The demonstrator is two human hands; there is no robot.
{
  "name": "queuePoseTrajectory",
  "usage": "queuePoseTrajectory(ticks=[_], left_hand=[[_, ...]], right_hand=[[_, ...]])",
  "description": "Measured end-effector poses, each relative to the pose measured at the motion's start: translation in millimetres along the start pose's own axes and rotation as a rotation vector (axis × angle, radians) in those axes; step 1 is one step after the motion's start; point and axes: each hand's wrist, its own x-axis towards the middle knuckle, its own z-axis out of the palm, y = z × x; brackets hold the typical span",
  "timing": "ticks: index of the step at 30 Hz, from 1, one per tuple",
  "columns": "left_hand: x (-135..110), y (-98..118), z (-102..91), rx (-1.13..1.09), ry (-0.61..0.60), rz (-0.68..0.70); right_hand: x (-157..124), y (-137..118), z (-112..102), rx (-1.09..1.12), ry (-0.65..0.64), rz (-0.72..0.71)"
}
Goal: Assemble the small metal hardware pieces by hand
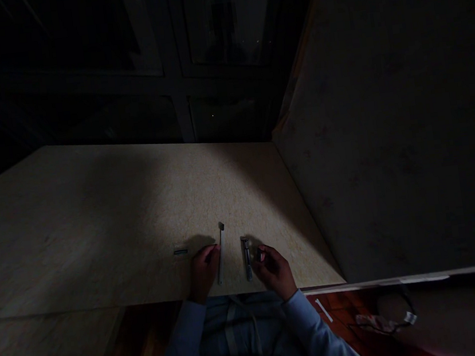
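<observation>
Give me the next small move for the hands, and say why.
Perhaps the right hand should set its small dark piece on the tabletop beside the razor-like tool: the hand holds it just right of that tool, which lies there unheld.

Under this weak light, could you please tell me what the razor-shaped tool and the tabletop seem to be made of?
Razor-shaped tool: probably polished metal; bright streaks run along its grey length, though shiny plastic could look similar.
Tabletop: perhaps laminate or stone, fairly matt; it shows a mottled cream pattern without sharp reflections.
</observation>
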Motion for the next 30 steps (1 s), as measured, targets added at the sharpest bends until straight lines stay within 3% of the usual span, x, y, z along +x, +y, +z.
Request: queuePoseTrajectory(ticks=[4, 10, 14, 19, 22, 26, 30], left_hand=[[-6, 9, -2.7, -0.102, 0.02, -0.038], [-31, 46, 5.6, -0.254, 0.017, -0.311], [-46, 69, 16.3, -0.289, -0.107, -0.285], [-53, 71, 27.0, -0.35, -0.227, -0.305], [-55, 67, 29.6, -0.368, -0.258, -0.356], [-57, 68, 26.6, -0.393, -0.343, -0.423], [-58, 75, 21.2, -0.403, -0.366, -0.411]], right_hand=[[-1, -1, 0, -0.049, 0.009, -0.018], [-1, -7, -4, 0.013, -0.011, 0.017], [-2, -8, -4, 0.099, -0.036, 0.042], [-7, -25, 2, 0.243, 0.003, 0.044], [-11, -41, 2, 0.219, 0.001, -0.013], [-13, -58, -2, 0.027, -0.024, -0.187], [-13, -69, -6, -0.13, -0.027, -0.334]])
